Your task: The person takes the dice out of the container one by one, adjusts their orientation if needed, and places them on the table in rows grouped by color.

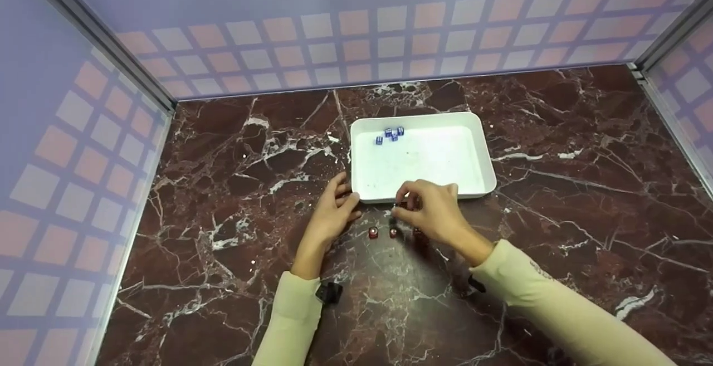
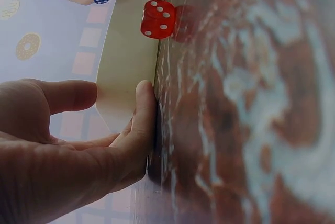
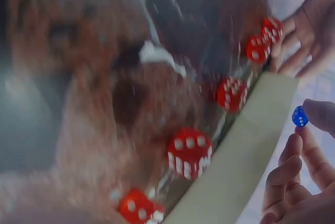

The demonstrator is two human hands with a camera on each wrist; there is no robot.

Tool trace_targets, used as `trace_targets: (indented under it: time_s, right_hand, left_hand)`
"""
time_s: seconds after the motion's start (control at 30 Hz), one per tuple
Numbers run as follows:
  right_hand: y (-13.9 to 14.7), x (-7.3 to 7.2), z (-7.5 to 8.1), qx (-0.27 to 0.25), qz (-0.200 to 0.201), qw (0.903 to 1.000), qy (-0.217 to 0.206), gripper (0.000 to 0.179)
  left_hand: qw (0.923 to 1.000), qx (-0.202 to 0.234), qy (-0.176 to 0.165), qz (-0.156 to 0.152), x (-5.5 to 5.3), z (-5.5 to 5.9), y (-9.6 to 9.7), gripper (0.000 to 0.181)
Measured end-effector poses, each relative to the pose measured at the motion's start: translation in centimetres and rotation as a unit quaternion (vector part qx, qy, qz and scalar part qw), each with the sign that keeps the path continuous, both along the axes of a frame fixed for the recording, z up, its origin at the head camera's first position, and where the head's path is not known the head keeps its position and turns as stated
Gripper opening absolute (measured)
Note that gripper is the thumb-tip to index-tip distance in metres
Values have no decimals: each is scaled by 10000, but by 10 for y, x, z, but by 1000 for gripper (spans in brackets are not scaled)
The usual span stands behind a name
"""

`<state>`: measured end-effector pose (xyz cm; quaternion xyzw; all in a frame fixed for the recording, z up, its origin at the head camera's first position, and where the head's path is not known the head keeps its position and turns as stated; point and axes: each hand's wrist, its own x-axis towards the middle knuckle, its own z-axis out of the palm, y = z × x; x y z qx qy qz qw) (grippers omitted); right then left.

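Note:
My right hand point(image 1: 431, 210) is above the front rim of a white tray point(image 1: 440, 157). It pinches a blue die point(image 3: 300, 116) between thumb and fingertips; white pips show on the die in both wrist views. At the tray's front left corner is my left hand point(image 1: 330, 215), its thumb touching the rim and its other fingers against the outer wall. Several red dice point(image 3: 189, 152) with white pips stand in a row on the table along the tray's front wall. The right hand partly covers that row in the head view.
Several blue dice point(image 1: 394, 134) lie grouped in the tray's back left part. The tabletop point(image 1: 223, 277) is dark red marble with white veins. Panels with pink and white squares point(image 1: 356, 49) enclose it at the back and both sides.

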<state>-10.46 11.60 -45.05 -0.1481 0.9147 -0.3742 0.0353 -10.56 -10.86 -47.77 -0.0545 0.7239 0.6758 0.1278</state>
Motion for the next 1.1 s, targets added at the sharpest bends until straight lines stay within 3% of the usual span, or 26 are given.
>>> trace_targets:
  time_s: [0.3, 0.5, 1.1]
  right_hand:
    - [-16, 28, -8, 106, 417, 9990, -144, 18]
    - [-26, 45, -17, 303, 568, 9979, 70, 20]
    - [-33, 53, -29, 640, 703, 9949, 324, 22]
  left_hand:
    - [9999, 106, -20, 1, -2, -4, 0, 65]
    - [9999, 102, 11, 31, -3, -3, 0, 64]
    - [10000, -16, 14, 64, -1, -5, 0, 64]
